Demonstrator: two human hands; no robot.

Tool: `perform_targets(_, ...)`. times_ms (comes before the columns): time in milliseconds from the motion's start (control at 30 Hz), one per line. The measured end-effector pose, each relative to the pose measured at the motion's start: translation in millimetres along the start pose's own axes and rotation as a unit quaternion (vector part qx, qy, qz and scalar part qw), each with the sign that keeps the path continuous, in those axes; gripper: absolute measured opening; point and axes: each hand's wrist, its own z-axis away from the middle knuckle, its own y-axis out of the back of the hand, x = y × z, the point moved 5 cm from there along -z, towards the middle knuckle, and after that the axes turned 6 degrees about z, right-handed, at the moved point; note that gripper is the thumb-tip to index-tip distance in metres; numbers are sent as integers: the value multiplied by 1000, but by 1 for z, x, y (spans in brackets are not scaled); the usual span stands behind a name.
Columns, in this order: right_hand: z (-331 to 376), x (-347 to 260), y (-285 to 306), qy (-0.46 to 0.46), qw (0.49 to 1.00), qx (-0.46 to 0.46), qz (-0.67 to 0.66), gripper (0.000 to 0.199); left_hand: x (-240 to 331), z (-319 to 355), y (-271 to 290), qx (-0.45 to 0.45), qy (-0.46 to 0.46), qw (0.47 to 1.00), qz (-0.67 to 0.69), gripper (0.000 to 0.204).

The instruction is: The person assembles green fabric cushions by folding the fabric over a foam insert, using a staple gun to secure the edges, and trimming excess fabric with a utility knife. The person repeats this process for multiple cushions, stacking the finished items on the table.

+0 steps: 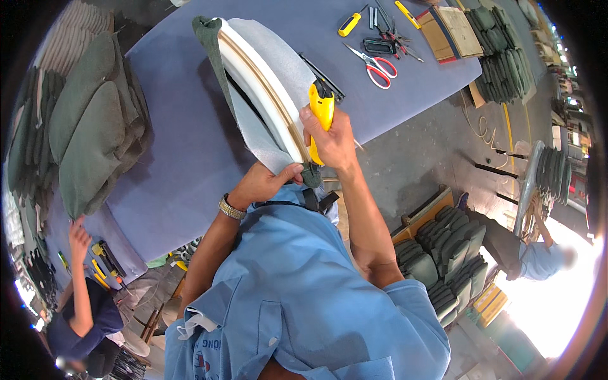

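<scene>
A curved cushion piece [256, 79], white with a brown strip along its edge, stands on edge on the blue-covered table in front of me. Pale lining cloth [278, 54] spreads from both sides of it, and dark green fabric [206, 31] wraps its far end. My left hand [263, 183] is closed at the near end, thumb and fingers pinching the green fabric corner there. In my right hand [332, 139] is a yellow hand tool [322, 107] with a black top, gripped against the piece's right edge. Its working end is hidden.
On the table [171, 82] lie red-handled scissors [378, 68], pliers [399, 44], a yellow screwdriver [350, 24] and a cardboard box [448, 33]. Green cushion covers [95, 120] pile up at left, beside a co-worker's hand [78, 240]. Stacked green cushions [443, 253] stand at right, near another person.
</scene>
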Motion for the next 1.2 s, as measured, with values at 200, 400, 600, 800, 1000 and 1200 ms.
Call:
perform_targets(200,-4,-4,-3,-24,1000,-19,6,30,1,-2,0,-2,1,1000,-18,23)
perform_targets(400,-9,3,-6,-39,998,-19,46,28,3,-6,2,-2,-18,999,-40,21)
perform_targets(600,-6,5,-10,-37,999,14,9,27,-1,-10,4,-21,-23,999,-42,21)
perform_targets(800,-17,10,-11,-42,998,32,22,26,0,-11,2,-27,4,999,-43,21)
perform_targets(1000,-18,10,-13,-48,998,26,-5,32,6,-10,6,-61,9,994,-94,25)
perform_targets(1200,-10,7,-4,-3,1000,23,10,25,-2,-3,2,-62,39,997,-15,27)
